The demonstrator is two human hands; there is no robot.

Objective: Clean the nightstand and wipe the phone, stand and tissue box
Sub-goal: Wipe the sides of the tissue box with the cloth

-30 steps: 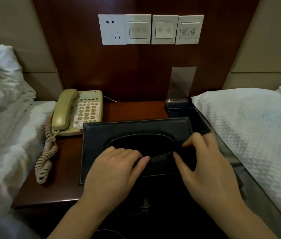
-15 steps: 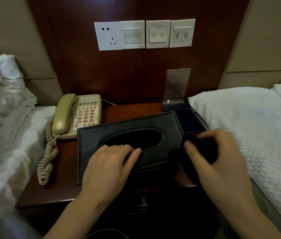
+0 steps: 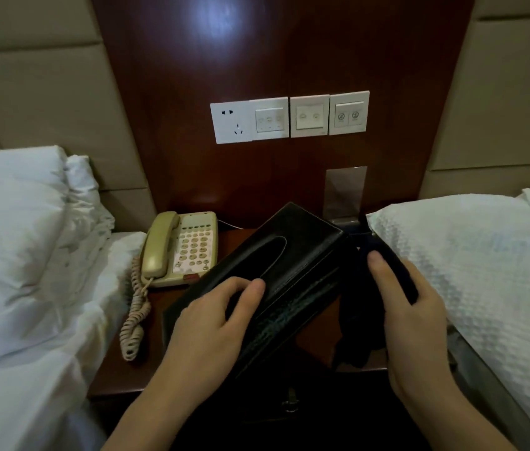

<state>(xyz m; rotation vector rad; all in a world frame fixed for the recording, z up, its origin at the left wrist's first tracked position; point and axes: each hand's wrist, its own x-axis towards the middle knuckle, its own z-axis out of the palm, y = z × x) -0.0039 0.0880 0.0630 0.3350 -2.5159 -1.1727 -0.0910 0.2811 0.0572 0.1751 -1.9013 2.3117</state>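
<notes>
Tissue box tilted over the counter

Left hand (image 3: 211, 323) grips the black tissue box (image 3: 289, 271), long axis running near-left to far-right; right hand (image 3: 410, 317) clutches a dark cloth (image 3: 361, 323).

The tissue box (image 3: 292, 271) hides most of the stand (image 3: 344, 193), and switch labels (image 3: 348, 117) seem unreadable.

Dark wooden desk (image 3: 146, 366) between two beds, beige phone (image 3: 180, 249) at far left with coiled cord trailing near, clear stand (image 3: 345, 193) at far right
</notes>
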